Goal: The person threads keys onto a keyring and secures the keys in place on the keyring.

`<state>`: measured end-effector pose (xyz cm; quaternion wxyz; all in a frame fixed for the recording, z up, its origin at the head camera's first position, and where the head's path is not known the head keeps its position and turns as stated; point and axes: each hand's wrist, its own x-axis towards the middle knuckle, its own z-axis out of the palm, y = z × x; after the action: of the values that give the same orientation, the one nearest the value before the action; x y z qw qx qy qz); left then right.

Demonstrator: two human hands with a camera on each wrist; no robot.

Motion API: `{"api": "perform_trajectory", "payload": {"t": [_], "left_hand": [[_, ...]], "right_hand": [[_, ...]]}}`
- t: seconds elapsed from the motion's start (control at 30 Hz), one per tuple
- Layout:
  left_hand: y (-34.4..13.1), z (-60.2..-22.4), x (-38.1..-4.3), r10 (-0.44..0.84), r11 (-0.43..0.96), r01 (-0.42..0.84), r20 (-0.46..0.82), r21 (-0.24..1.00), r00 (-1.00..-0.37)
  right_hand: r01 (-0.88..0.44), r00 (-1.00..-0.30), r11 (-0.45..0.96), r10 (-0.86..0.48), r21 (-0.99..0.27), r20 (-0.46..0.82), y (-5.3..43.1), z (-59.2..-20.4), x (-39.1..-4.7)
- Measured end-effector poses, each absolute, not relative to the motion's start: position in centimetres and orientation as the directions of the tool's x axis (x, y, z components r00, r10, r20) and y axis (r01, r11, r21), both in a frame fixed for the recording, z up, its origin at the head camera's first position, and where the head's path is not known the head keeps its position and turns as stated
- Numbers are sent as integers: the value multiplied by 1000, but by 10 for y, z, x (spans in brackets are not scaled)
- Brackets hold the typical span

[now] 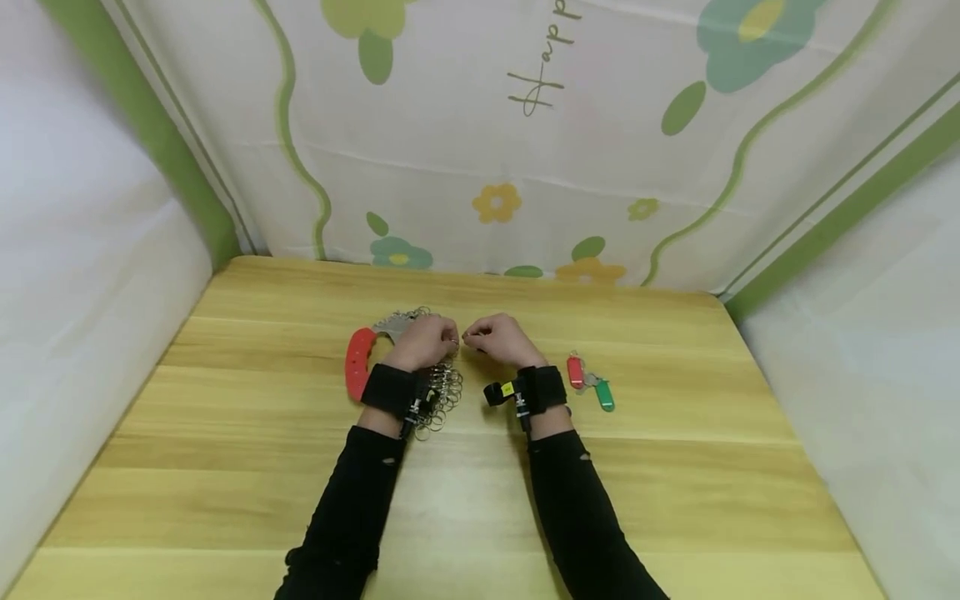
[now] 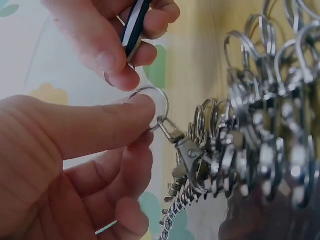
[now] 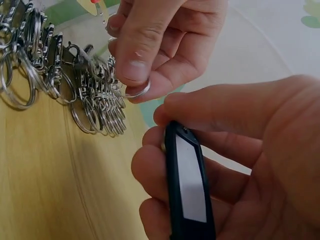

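Thumb and fingertips of my left hand (image 1: 426,342) pinch a metal split ring (image 2: 167,104). That ring hangs from a small swivel clasp (image 2: 189,155), part of a dense row of clasps and rings (image 1: 448,387) on a big key holder with a red curved handle (image 1: 358,364). Just right of it, my right hand (image 1: 504,340) grips a dark key tag (image 3: 192,180) with a white label. A thin bit of wire ring shows at its thumb tip in the left wrist view. The two hands' fingertips are close together, over the table.
On the wooden table (image 1: 675,483), right of my right wrist, lie a red key tag (image 1: 575,372) and a green key tag (image 1: 604,396) with keys between them. A flowered white cloth (image 1: 442,150) rises behind the table, and white cloth walls stand on both sides.
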<state>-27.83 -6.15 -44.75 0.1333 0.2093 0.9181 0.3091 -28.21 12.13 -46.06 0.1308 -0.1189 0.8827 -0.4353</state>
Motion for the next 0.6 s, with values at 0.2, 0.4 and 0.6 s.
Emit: {"api": "perform_trajectory", "payload": {"t": [0.2, 0.4, 0.6], "left_hand": [[-63, -447, -280, 487, 694, 313, -102, 649, -868], [-61, -445, -279, 497, 680, 350, -55, 644, -866], [-59, -444, -278, 511, 672, 364, -47, 645, -858]], "right_hand": [[-98, -934, 612, -328, -785, -139, 116, -459, -283], [-151, -920, 608, -375, -779, -115, 114, -459, -283], [-178, -919, 595, -385, -784, -83, 116, -462, -283]]}}
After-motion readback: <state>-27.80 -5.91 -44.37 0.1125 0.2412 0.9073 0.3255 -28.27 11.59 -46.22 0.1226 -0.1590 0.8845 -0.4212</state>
